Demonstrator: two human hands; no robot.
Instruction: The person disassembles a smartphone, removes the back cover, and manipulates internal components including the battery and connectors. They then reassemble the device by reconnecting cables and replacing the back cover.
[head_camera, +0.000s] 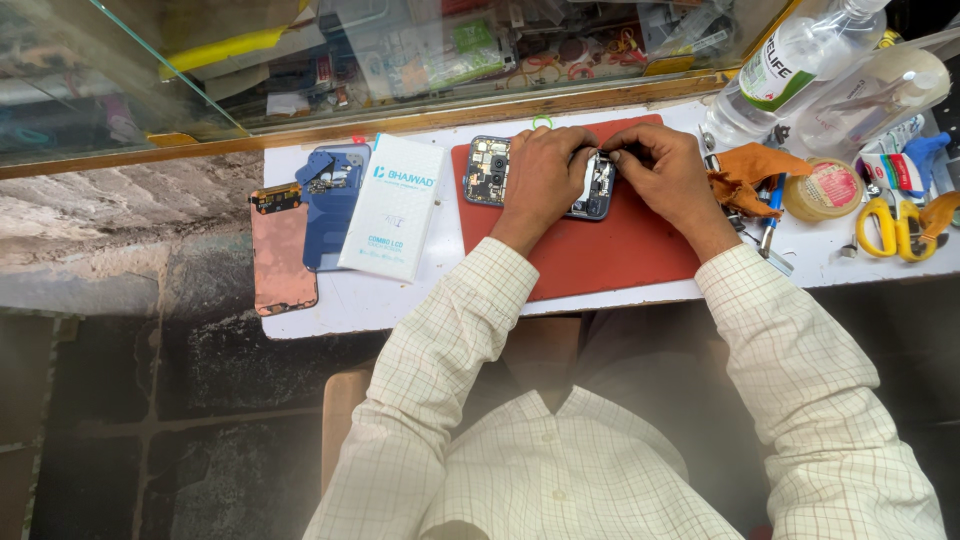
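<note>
White worktop (640, 300), red rubber mat (610, 250) centred to cushion. Opened dark phone with exposed boards (490, 172) at 12 o'clock, pinned flat under left hand (540, 180); right hand (668, 175) pinching something small at its edge. White carton (392, 208) parked at 9 o'clock.

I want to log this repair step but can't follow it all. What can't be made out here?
- Head view: middle of the opened phone, covered by the left hand and right hand.
- What the fingers pinch: too small.
- Clear bottle, top edge cuts its cap.
- Items behind the glass pane: blurred by reflections.
</note>
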